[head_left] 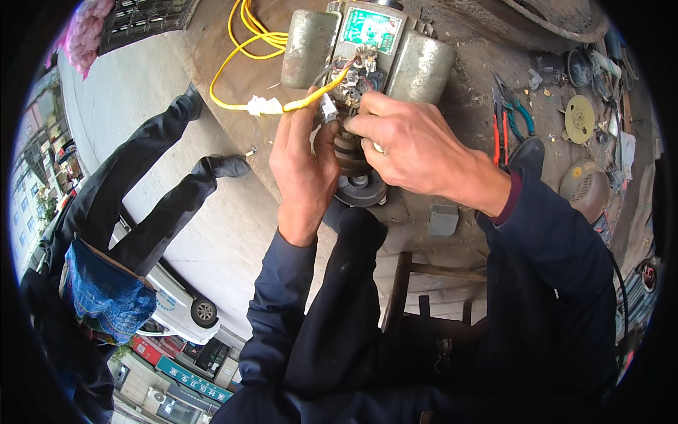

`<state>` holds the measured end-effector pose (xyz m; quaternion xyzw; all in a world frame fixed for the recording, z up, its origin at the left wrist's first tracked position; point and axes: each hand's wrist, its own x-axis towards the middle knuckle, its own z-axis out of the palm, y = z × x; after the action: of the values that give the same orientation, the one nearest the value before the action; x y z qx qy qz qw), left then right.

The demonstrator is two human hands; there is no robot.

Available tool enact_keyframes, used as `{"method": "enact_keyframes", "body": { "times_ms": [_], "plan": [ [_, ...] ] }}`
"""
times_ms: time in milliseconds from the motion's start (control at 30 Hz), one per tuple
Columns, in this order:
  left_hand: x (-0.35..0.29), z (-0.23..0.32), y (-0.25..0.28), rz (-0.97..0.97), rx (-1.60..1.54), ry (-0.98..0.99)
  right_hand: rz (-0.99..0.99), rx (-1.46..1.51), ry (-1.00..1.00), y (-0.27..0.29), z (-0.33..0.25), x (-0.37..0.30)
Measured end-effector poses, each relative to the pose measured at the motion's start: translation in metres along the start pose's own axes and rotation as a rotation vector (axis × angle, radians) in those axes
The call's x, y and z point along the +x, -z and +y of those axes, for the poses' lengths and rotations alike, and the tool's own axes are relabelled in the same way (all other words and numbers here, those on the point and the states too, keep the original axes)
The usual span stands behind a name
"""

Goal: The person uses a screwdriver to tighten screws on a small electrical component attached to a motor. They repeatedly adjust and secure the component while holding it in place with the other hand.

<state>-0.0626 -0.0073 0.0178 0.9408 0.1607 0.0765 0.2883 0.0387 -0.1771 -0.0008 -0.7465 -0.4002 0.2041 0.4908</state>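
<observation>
A grey electric motor point(417, 67) with two rounded side housings stands in front of me, its wiring terminals point(359, 76) exposed. A yellow cable point(321, 92) leads into them, with a white wrapping point(264, 106) partway along it. My left hand point(304, 159) is closed just below the terminals, pinching a small white piece point(328, 108) whose kind I cannot make out; the cable passes over its fingertips. Close beside it, my right hand point(417, 145) has its fingers curled together in a pinch. A bit of something pale shows under them, mostly hidden. The motor's brown pulley point(349, 155) sits below both hands.
Red-handled pliers point(501, 127) and teal-handled pliers point(521, 116) lie right of the motor. Farther right are a yellow spool point(579, 120) and scattered parts. A small grey box point(443, 220) lies near my knees by a wooden stool point(399, 290). Another person point(141, 177) stands left.
</observation>
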Motion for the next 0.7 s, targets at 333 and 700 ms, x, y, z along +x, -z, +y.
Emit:
{"method": "enact_keyframes", "body": {
  "times_ms": [333,700],
  "plan": [
    [0.001,0.002,-0.003,-0.008,0.062,-0.04,0.04,0.125,-0.037,0.013,0.006,0.012],
    [-0.005,-0.003,-0.009,0.066,0.041,-0.046,0.047,-0.194,-0.158,0.024,0.001,0.026]
  ]
}}
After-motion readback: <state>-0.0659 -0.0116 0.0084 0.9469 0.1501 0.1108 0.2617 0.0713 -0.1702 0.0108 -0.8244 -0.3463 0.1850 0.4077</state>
